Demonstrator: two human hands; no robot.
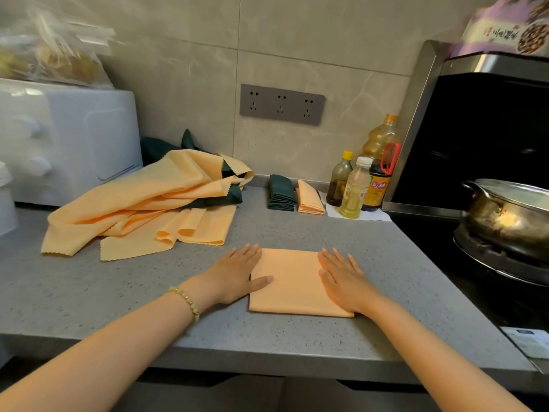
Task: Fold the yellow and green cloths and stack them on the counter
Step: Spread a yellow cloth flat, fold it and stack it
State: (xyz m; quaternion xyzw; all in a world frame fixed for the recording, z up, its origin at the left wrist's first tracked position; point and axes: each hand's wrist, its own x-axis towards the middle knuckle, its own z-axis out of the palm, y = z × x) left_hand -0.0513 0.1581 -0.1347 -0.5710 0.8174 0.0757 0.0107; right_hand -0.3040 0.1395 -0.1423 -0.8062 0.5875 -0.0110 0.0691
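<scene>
left hand (234,275) flat, fingers spread, on folded yellow cloth (292,288) left edge | right hand (344,278) flat on right edge

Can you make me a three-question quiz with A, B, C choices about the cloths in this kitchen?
1. Where is the folded green stack?
A. by the bottles
B. on the pot
C. on the oven

2. How many bottles stand by the wall?
A. one
B. three
C. six

3. What are the hands doing?
A. lifting a pot
B. pressing flat on a folded yellow cloth
C. holding a bottle

Answers: 1 A, it lies left of the bottles. 2 B, three caps show. 3 B, left hand and right hand lie open on it.
</scene>
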